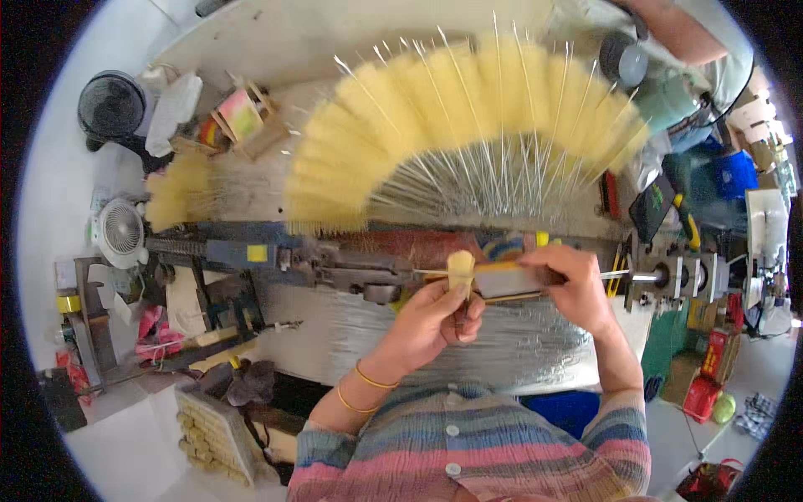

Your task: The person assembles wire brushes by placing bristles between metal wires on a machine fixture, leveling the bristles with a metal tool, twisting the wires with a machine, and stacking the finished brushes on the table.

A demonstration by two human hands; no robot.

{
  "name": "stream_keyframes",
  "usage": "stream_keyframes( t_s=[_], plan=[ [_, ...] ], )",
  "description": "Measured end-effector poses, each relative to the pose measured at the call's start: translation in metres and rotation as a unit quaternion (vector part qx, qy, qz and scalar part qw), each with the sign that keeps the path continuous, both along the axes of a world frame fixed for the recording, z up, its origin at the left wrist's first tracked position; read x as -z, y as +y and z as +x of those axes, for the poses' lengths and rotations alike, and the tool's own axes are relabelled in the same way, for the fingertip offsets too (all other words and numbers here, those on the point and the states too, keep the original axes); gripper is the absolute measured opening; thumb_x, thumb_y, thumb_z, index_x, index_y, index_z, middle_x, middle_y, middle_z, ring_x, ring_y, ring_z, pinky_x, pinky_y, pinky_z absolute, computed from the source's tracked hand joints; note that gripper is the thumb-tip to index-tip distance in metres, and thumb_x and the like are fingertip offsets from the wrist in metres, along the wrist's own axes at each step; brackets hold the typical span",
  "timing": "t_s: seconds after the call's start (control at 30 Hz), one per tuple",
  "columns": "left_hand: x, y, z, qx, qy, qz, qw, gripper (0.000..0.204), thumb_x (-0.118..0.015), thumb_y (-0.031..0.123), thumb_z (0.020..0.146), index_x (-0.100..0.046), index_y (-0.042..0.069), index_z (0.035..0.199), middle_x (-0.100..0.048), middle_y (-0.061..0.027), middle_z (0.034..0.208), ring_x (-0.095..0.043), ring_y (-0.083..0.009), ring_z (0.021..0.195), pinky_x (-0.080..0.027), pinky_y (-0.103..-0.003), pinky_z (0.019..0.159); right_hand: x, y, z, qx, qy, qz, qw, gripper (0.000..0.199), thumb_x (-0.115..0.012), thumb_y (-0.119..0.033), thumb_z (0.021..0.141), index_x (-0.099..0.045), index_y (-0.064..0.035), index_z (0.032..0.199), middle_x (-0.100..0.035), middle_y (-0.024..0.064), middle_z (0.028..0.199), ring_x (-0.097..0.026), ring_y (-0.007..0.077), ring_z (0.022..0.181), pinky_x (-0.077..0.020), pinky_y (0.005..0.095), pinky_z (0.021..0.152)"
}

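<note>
In front of my chest, my left hand (433,322) pinches a small tuft of pale yellow bristles (461,264) between thumb and fingers. To its right, my right hand (577,283) is closed around the end of a flat grey block with an orange-yellow upper edge (506,281); its exact kind is unclear, and motion blurs it. Both hands are over the middle of a metal bench machine, between its left clamp (368,269) and the spindle (661,277) on the right. A thin rod (616,274) shows between my right hand and the spindle.
Beyond the machine, many yellow wire-handled brushes (468,92) lie fanned out, with a smaller bunch (182,191) at left. Straight metal wires (401,335) cover the near bench. A white fan (119,227) stands left. Another person's arm (679,33) shows at far right.
</note>
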State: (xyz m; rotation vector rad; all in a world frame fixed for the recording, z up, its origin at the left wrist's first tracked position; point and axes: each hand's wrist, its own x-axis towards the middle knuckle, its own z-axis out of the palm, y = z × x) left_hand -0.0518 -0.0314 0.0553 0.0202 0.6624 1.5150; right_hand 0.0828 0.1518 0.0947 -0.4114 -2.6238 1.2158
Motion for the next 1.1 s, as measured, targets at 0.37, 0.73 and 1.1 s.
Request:
stream_keyframes(
  t_s=[0.37, 0.73, 1.1],
  plan=[
    [0.037, 0.004, 0.030, 0.068, 0.205, 0.020, 0.976, 0.043, -0.053, 0.018, 0.088, -0.043, -0.007, 0.122, -0.043, -0.0213, 0.129, -0.043, -0.0231, 0.120, -0.035, -0.032, 0.099, -0.001, 0.019, -0.007, 0.034, -0.134, -0.179, 0.974, 0.015, -0.052, -0.009, 0.086, -0.057, 0.0004, 0.096, -0.059, 0.0107, 0.082, -0.057, 0.0156, 0.075, -0.0450, 0.0287, 0.069],
    [0.030, 0.010, 0.034, -0.073, -0.045, 0.202, 0.976, 0.055, -0.054, 0.009, 0.085, -0.026, -0.004, 0.130, -0.036, -0.0140, 0.133, -0.032, -0.0243, 0.126, -0.016, -0.043, 0.110, 0.004, -0.025, -0.002, 0.168, 0.012, 0.166, 0.972, 0.026, -0.066, -0.007, 0.072, -0.062, -0.0070, 0.097, -0.053, 0.0106, 0.084, -0.052, 0.0283, 0.079, -0.0435, 0.0360, 0.067],
    [0.029, 0.007, 0.036, -0.100, -0.034, 0.150, 0.983, 0.075, -0.062, 0.011, 0.075, -0.020, 0.008, 0.137, -0.032, -0.0095, 0.137, -0.030, -0.0244, 0.128, -0.020, -0.041, 0.109, 0.014, -0.057, 0.011, 0.088, 0.154, 0.182, 0.967, 0.040, -0.065, 0.005, 0.058, -0.065, -0.0073, 0.097, -0.051, 0.0055, 0.082, -0.050, 0.0213, 0.077, -0.0411, 0.0323, 0.065]
  ],
)
